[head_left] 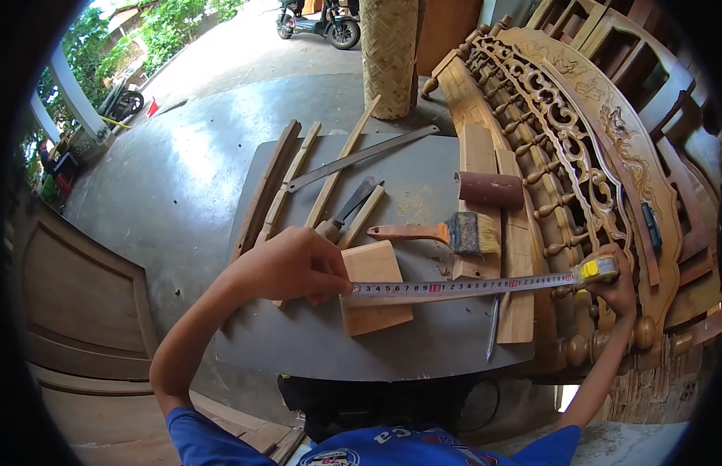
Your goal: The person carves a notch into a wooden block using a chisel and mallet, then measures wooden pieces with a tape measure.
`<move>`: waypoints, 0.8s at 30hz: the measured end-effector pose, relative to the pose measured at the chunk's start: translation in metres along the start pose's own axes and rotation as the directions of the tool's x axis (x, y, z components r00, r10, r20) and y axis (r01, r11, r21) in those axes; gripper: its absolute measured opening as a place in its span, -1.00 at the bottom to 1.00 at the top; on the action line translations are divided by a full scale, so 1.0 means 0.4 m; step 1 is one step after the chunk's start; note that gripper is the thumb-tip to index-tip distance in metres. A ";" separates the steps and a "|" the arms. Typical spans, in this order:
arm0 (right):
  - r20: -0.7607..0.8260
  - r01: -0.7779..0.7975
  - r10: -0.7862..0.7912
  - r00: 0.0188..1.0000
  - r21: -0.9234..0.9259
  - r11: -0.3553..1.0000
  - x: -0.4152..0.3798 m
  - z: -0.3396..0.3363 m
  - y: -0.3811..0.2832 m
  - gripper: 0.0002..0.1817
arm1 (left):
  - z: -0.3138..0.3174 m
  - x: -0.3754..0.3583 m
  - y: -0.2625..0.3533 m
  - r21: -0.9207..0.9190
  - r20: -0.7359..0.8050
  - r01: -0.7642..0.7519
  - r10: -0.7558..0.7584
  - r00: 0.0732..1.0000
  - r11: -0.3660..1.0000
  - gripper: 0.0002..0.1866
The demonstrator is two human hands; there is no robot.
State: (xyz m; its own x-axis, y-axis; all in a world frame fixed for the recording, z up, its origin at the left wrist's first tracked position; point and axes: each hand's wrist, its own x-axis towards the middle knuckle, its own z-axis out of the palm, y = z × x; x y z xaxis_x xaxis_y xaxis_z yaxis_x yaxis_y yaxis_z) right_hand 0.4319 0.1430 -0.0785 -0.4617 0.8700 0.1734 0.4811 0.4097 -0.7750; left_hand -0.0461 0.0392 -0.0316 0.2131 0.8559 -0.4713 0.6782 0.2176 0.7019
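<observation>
A measuring tape's extended blade (470, 286) runs across above a grey table. My left hand (303, 266) pinches its free end beside a light wooden block (376, 272). The yellow and silver tape case (598, 269) sits in my right hand (616, 289), past the table's right edge. Just under the blade, a thin wooden strip extends right from the block. Behind the blade lie a brush (473, 233) with an orange handle and a brown sandpaper roll (489, 190), on or beside pale boards (516, 311).
Wooden strips (283, 186), a metal blade (361, 159) and a chisel-like tool (353, 206) lie on the grey table (299, 349). A pencil-like rod (493, 330) is near its front edge. Carved furniture (563, 147) stands right, a woven pillar (388, 58) behind, wooden panels (89, 287) left.
</observation>
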 end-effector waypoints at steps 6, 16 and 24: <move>0.007 -0.014 0.014 1.000 0.000 1.000 0.006 -0.001 -0.012 -0.45 | 0.022 0.004 -0.006 0.022 0.018 -0.031 0.030 0.999 0.999 -0.86; 0.072 0.017 -0.011 0.997 -0.081 0.997 0.027 0.040 -0.003 -0.40 | 0.055 0.014 0.001 0.035 -0.081 -0.056 0.058 0.995 0.998 -0.89; 0.082 -0.035 0.036 0.996 -0.014 0.999 0.031 0.048 -0.020 -0.44 | 0.089 -0.024 0.061 0.173 -0.217 -0.019 0.057 0.974 0.985 -0.85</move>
State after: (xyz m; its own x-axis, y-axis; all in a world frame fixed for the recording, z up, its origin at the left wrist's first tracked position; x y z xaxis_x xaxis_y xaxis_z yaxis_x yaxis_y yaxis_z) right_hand 0.4080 0.1454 -0.0816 -0.5036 0.8587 0.0954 0.5068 0.3830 -0.7723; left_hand -0.0064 0.0197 -0.0290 0.0938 0.9483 -0.3030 0.7857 0.1164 0.6076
